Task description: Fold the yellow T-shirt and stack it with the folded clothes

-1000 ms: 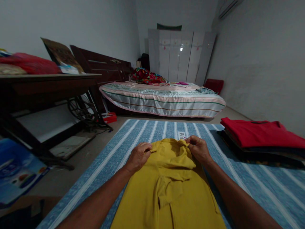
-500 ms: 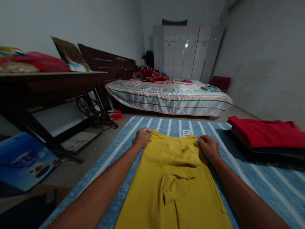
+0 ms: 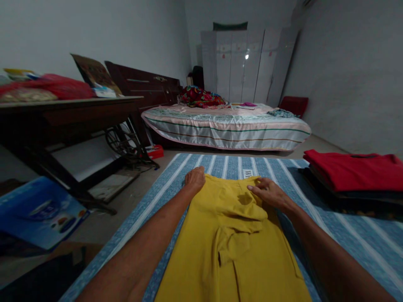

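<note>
The yellow garment (image 3: 201,239) is lying on the striped cloth (image 3: 371,243), spreading between the two grips and toward the wearer. The left grip (image 3: 195,178) is closing on the near-left top corner, its fingertips hiding. The right grip (image 3: 269,192) is resting at the top right corner, thumb lying parted over the fabric; whether it is pinching any, I cannot tell. A bunched fold (image 3: 245,214) is sitting just below the right grip; if the grips were pulling unevenly, it could be pressing in as a lasting crease or skewing the top edge. A loose right grip could also be letting its corner slip.

Compared with half a second earlier, the right thumb is reaching further inward, the edge beside it is puckering, and the fold is staying.
</note>
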The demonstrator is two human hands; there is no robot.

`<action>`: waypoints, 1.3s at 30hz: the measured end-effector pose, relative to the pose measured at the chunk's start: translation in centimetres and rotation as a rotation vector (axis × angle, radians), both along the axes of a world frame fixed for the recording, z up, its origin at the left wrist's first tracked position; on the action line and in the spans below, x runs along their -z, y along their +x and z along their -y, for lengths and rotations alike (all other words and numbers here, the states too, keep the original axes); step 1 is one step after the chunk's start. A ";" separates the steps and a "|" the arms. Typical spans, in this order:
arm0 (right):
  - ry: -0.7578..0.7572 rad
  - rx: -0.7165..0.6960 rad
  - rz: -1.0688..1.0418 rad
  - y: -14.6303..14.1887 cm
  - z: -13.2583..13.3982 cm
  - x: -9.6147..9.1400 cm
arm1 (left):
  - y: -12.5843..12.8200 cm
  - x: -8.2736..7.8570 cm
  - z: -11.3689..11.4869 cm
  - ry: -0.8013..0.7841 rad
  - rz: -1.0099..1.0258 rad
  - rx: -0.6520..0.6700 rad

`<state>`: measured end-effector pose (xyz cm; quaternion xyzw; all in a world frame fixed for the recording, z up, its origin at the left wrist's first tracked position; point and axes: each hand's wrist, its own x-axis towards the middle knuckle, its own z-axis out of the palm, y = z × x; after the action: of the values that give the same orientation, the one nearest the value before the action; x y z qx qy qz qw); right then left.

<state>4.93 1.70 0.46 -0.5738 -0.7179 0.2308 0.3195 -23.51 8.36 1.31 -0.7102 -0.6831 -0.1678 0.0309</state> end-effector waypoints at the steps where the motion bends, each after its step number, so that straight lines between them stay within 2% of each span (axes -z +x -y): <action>1: -0.010 -0.004 -0.034 0.0 0.1 -0.2 | 0.1 -0.1 0.2 0.007 -0.013 0.010; 5: -0.105 -0.016 -0.162 -0.1 0.2 -0.5 | 0.3 -0.5 1.5 0.050 -0.026 0.057; 10: -0.138 -0.005 -0.144 -0.5 0.2 -0.5 | 0.4 0.1 3.6 0.024 -0.015 0.217; 13: -0.161 -0.016 -0.196 -0.7 0.8 -1.6 | 0.2 0.8 4.2 -0.007 -0.005 0.311; 17: -0.192 -0.087 -0.380 -0.5 1.5 -3.0 | -0.3 1.6 3.9 -0.009 0.026 0.366; 19: -0.241 -0.012 -0.414 -0.1 1.4 -2.8 | -0.4 1.9 3.6 -0.006 0.038 0.374; 22: -0.308 0.131 -0.370 0.4 1.0 -1.4 | -0.6 2.0 3.3 -0.004 0.044 0.361; 24: -0.329 0.134 -0.368 0.6 0.8 -0.5 | -0.6 2.0 3.2 0.000 0.041 0.336; 27: -0.371 0.064 -0.399 0.9 0.9 -0.1 | -0.7 1.7 2.8 0.004 0.033 0.294; 35: -0.551 -0.287 -0.435 2.0 1.9 -1.9 | -1.4 1.7 1.5 0.018 0.047 0.275; 39: -0.577 -0.326 -0.430 2.1 2.2 -1.8 | -1.5 1.8 1.4 0.036 0.070 0.279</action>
<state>7.00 -0.51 2.30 -0.4571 -0.6221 0.5855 0.2472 -24.98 7.00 -0.53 -0.7912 -0.5753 -0.2074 -0.0036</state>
